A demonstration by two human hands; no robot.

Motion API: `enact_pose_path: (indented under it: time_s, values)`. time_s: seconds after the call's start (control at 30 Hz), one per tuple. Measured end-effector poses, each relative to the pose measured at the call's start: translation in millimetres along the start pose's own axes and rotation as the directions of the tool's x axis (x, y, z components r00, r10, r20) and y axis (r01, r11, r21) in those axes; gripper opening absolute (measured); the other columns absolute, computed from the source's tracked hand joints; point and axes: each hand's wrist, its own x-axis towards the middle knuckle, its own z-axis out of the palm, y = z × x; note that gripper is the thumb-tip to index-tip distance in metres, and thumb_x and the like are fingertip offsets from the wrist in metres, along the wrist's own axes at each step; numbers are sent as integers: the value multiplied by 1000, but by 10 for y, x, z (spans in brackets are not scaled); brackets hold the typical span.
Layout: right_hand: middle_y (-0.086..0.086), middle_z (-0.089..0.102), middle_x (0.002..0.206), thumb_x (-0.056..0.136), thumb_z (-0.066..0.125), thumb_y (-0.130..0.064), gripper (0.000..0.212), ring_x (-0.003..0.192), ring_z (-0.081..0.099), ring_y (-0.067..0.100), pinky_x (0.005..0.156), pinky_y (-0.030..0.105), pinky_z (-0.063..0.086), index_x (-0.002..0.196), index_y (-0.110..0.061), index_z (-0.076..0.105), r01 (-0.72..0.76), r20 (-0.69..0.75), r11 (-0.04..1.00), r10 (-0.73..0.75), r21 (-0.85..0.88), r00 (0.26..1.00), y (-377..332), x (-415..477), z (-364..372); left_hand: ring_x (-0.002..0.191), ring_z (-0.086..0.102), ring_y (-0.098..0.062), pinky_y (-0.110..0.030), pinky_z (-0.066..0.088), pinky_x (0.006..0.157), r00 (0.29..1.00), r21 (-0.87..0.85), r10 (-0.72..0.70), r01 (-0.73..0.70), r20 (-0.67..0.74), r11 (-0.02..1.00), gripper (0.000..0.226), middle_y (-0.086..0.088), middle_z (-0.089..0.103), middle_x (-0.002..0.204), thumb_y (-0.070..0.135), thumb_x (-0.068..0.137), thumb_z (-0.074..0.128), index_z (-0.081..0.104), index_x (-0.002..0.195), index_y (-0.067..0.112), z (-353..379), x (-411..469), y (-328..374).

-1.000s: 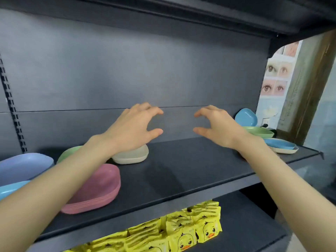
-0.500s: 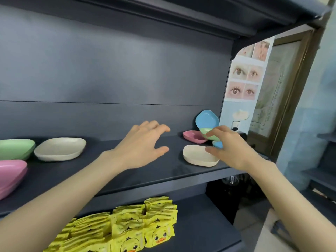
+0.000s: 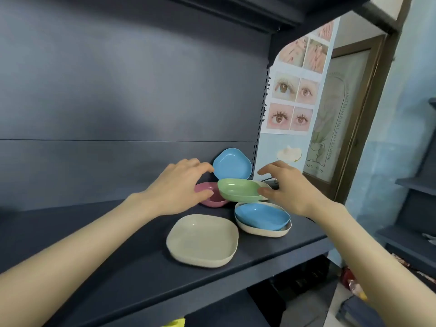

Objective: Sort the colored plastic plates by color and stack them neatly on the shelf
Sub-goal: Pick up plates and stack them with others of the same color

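Near the right end of the shelf (image 3: 118,256), my left grip (image 3: 179,185) and right grip (image 3: 290,187) stood wide, flanking the green plate (image 3: 236,188), judged light, stiff, slick; opposite rims suited holding.

I'm looking into what seems a small shop. Dark gondola shelving (image 3: 118,256) with a slotted upright (image 3: 260,119) is displaying plastic plates (image 3: 203,240), and an eyelash poster (image 3: 295,102) is hanging beside it.

Left forearm (image 3: 94,241) and right forearm (image 3: 368,244) bare along all their visible length in front of the shelf (image 3: 118,267), slender, smooth, narrowing over the shelf toward the left hand (image 3: 179,187) and right hand (image 3: 290,187), both hands bare, long slim fingers (image 3: 188,162), nails too blurred to make out
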Motion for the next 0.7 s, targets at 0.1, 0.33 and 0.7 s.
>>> enact_pose_path:
  time_s: [0.1, 0.33, 0.7]
  values:
    - [3, 46, 131, 89, 60, -27, 43, 115, 47, 22, 91, 26, 36, 129, -18, 50, -11, 25, 999, 10, 34, 1000, 342, 292, 109, 120, 44, -17, -35, 36, 101, 998, -60, -34, 37, 45, 997, 48, 3, 51, 124, 42, 89, 55, 44, 133, 26, 238, 419, -12]
    - [5, 47, 132, 88, 62, -25, 47, 119, 48, 23, 95, 27, 38, 132, -15, 48, 47, 89, 990, -59, 134, 994, 1046, 1056, 462, 115, 49, -18, -37, 40, 98, 975, -77, -168, 180, 144, 981, 50, 2, 52, 123, 43, 86, 60, 46, 130, 24, 816, 1208, -111]
    - [8, 52, 124, 79, 72, -30, 64, 111, 52, 25, 96, 41, 44, 130, -14, 39, 131, 147, 905, -206, 405, 967, 1741, 2199, 1102, 78, 52, -12, -27, 41, 68, 765, -96, -547, 607, 340, 789, 52, 9, 56, 85, 54, 74, 68, 52, 101, 14, 1415, 1854, -193]
